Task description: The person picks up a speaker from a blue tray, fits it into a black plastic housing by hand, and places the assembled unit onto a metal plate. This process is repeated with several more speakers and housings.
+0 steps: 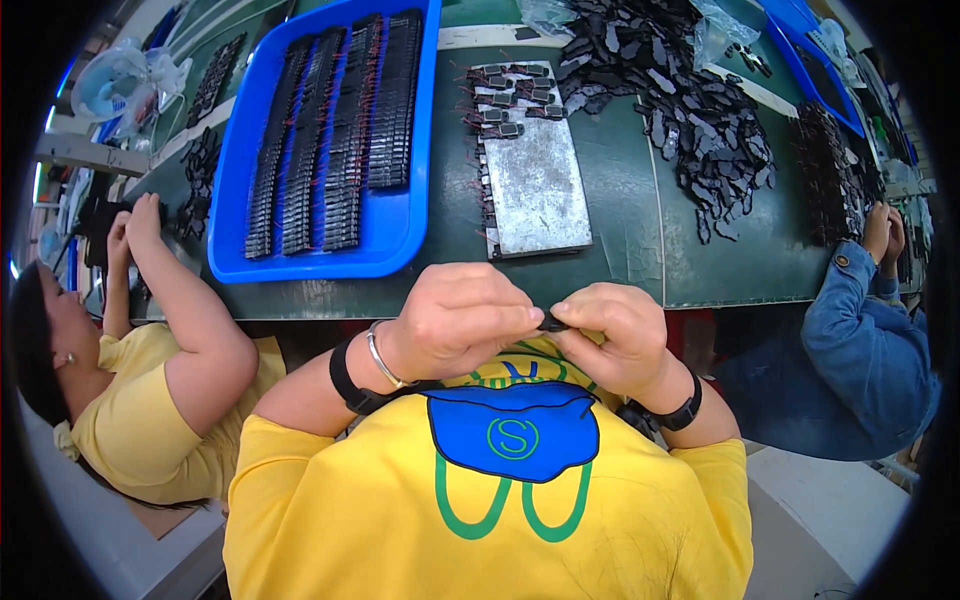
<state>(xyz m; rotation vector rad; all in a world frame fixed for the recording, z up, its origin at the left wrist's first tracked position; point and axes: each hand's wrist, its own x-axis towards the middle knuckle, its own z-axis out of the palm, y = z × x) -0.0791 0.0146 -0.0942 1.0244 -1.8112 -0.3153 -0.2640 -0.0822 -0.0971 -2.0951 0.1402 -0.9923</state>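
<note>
Between my two hands, just in front of my chest, is a small black plastic piece [550, 322], mostly covered by fingertips. My left hand [465, 312] pinches it from the left, thumb and fingers closed together. From the other side my right hand [612, 332] grips it the same way. Beyond the hands, a grey metal plate [540, 190] lies on the green table, with several small black parts with red wires [510, 100] at its far end and more along its left edge.
A blue tray [420, 210] to the left holds rows of stacked black parts [340, 140]. Loose black pieces [700, 140] are heaped at the far right on the green table [620, 225]. Co-workers sit on both sides, one in yellow [150, 410], one in a denim jacket [865, 350].
</note>
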